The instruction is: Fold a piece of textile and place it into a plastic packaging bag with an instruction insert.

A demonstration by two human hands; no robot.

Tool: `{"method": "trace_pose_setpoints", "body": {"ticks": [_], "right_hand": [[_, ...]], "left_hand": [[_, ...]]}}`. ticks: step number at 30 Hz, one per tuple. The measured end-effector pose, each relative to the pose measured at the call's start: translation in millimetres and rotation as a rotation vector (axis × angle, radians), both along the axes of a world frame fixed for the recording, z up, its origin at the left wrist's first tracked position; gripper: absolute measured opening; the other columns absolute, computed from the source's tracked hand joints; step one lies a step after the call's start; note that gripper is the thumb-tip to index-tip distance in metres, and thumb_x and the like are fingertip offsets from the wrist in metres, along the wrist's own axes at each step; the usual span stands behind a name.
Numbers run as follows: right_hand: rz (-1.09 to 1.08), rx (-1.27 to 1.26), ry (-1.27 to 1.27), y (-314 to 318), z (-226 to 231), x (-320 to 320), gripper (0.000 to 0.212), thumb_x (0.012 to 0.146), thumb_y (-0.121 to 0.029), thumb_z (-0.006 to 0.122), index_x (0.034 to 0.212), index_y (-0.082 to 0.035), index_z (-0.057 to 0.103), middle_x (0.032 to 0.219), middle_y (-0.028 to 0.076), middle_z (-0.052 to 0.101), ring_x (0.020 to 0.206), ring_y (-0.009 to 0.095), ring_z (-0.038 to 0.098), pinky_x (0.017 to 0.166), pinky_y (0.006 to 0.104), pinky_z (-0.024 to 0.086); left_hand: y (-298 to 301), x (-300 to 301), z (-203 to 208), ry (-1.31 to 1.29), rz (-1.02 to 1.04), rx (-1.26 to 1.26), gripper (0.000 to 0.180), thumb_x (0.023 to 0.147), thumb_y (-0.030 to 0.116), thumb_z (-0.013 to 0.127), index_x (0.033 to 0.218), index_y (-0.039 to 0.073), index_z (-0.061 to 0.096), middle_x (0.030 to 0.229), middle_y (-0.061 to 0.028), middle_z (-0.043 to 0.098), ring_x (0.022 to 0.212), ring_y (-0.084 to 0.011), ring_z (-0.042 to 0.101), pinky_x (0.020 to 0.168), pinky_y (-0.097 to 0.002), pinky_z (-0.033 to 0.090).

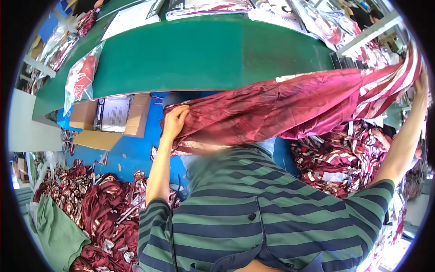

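Note:
A long maroon cloth [272,104] with white-striped parts is stretched between my two hands, across my lap and over the near edge of the green table. My left hand [176,121] grips its left end in a pinch, just below the table edge. Far out to the right, my right hand [422,84] is raised and closed on the striped end of the cloth, its fingers partly hidden by the fabric. The middle of the cloth hangs in shallow folds, and a pale strip shows along its upper edge.
Heaps of maroon and white cloth lie at the left [108,204] and right [344,158]. An open cardboard box [138,115] stands below the table [181,54]. A clear bag with a red item [84,75] hangs over the table's left edge. Packaged pieces [208,10] line its far side.

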State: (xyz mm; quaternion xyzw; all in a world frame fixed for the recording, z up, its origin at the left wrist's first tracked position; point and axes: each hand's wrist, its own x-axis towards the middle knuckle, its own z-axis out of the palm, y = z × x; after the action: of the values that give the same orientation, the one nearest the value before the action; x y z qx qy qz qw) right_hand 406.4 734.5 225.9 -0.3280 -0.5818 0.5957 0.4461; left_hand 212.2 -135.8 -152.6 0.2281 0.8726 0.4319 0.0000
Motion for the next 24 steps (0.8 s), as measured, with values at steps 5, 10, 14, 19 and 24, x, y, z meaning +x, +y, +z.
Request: {"method": "trace_pose_setpoints", "body": {"ticks": [5,10,14,19,24], "right_hand": [[0.144,0.171,-0.560,-80.5,33.6,98.5,0.061,0.099,-0.058,0.057,0.136,-0.009,0.060,0.122,0.012,0.067,0.096,0.017,0.066,0.076,0.0251,0.054],[0.308,0.091,-0.516,-111.0,5.2,77.6,0.048,0.101,-0.053,0.055,0.118,-0.009,0.064,0.102,0.008,0.068,0.069,0.014,0.061,0.054,0.0211,0.045],[0.364,-0.023,0.056,-81.8,-7.8,77.6,0.035,0.107,-0.037,0.051,0.121,-0.006,0.060,0.122,0.020,0.067,0.098,0.033,0.073,0.081,0.0300,0.063],[0.528,-0.088,0.182,-139.6,28.2,76.7,0.051,0.108,-0.031,0.046,0.153,-0.010,0.033,0.155,0.038,0.028,0.141,0.051,0.037,0.115,0.0581,0.041],[0.325,0.051,0.069,-256.3,28.6,74.3,0.061,0.109,-0.023,0.040,0.160,-0.015,0.007,0.164,0.027,0.010,0.150,0.050,0.016,0.123,0.0693,0.014]], "left_hand": [[-29.6,-56.4,70.1,0.258,0.234,0.079,0.022,0.103,0.020,0.057,0.111,0.003,0.069,0.096,-0.0101,0.073,0.080,-0.0222,0.067,0.076,-0.0333,0.053],[-100.0,-70.5,233.3,0.034,0.296,0.478,0.034,0.111,0.031,0.044,0.122,0.005,0.063,0.130,-0.0144,0.063,0.100,-0.0236,0.068,0.074,-0.0238,0.059],[-74.1,-34.7,264.8,0.099,0.490,0.502,0.021,0.108,0.023,0.046,0.115,0.004,0.048,0.137,-0.0189,0.057,0.125,-0.0364,0.060,0.101,-0.0426,0.054],[-27.6,-20.3,78.4,0.341,-0.151,-0.224,0.070,0.075,0.032,0.084,0.134,0.003,0.059,0.134,-0.0149,0.062,0.123,-0.0327,0.058,0.105,-0.0408,0.046],[-30.2,-18.1,-45.2,0.273,-0.120,-0.048,0.018,0.089,0.014,0.071,0.100,0.000,0.075,0.116,-0.0118,0.073,0.109,-0.0325,0.067,0.094,-0.0360,0.053]]}}
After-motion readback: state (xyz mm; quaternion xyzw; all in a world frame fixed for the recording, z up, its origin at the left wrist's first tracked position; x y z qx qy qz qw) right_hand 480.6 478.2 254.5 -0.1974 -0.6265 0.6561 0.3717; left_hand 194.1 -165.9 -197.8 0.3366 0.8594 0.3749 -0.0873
